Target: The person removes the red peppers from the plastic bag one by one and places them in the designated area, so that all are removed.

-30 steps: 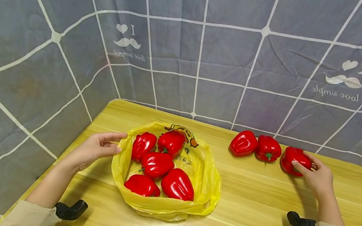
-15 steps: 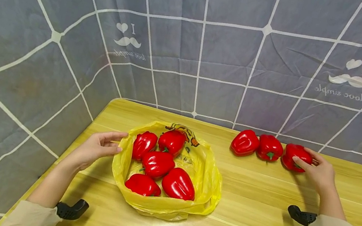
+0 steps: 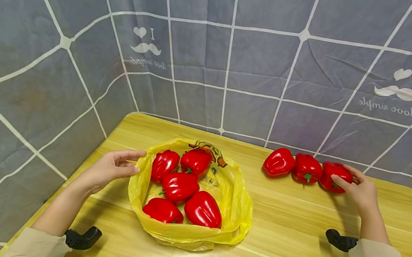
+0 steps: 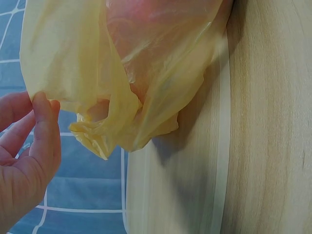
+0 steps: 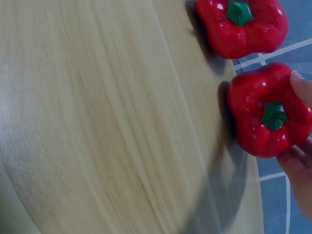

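A yellow plastic bag [image 3: 234, 206] stands open on the wooden table with several red bell peppers [image 3: 180, 187] inside. My left hand [image 3: 111, 169] pinches the bag's left rim; the left wrist view shows thumb and finger meeting on the thin yellow plastic [image 4: 63, 58]. At the back right, my right hand [image 3: 360, 193] grips a red bell pepper [image 3: 332, 177] between thumb and fingers. The right wrist view shows this pepper's green stem [image 5: 274, 115] facing the camera. Just left of it lie a middle bell pepper [image 3: 306, 165] and another bell pepper [image 3: 279, 162].
A grey curtain [image 3: 257, 64] with white lines rises behind the table and along its left side. The wooden table [image 3: 271, 248] stretches between the bag and the right arm. Each wrist wears a black camera mount [image 3: 83, 239].
My right hand has moved the gripped bell pepper slightly left and back, closer to the middle pepper. My left hand stays at the bag's rim.
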The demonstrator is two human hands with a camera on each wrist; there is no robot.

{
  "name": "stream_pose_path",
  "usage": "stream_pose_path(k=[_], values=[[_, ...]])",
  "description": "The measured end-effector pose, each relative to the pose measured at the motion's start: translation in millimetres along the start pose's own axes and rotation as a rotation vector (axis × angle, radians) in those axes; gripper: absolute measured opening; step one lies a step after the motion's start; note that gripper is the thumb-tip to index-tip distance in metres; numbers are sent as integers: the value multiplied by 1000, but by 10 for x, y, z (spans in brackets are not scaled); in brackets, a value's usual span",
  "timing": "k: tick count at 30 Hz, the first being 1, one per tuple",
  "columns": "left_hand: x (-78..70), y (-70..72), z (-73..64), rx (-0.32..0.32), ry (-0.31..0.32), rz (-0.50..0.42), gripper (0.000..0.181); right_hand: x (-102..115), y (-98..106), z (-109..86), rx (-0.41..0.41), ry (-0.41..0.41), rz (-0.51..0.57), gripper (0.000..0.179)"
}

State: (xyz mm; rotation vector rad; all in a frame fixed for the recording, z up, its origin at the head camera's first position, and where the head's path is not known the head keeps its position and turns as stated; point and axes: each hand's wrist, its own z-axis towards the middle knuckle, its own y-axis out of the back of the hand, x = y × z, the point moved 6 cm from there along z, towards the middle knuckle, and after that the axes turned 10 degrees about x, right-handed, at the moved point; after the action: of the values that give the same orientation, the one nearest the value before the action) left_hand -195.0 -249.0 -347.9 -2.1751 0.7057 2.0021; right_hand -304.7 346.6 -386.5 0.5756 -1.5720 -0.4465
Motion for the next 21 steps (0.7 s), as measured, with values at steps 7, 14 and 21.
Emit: stream_pose_path(k=[7,14,21], values=[[-2,3,-8,-2,-2,3,51,115,77,-50,-18,43,-11,59],[-14,3,-7,7,-2,0,52,360,201,-104,-37,62,-16,58],[-16,5,5,8,-1,-3,52,558,178,-189,30,65,-61,60]])
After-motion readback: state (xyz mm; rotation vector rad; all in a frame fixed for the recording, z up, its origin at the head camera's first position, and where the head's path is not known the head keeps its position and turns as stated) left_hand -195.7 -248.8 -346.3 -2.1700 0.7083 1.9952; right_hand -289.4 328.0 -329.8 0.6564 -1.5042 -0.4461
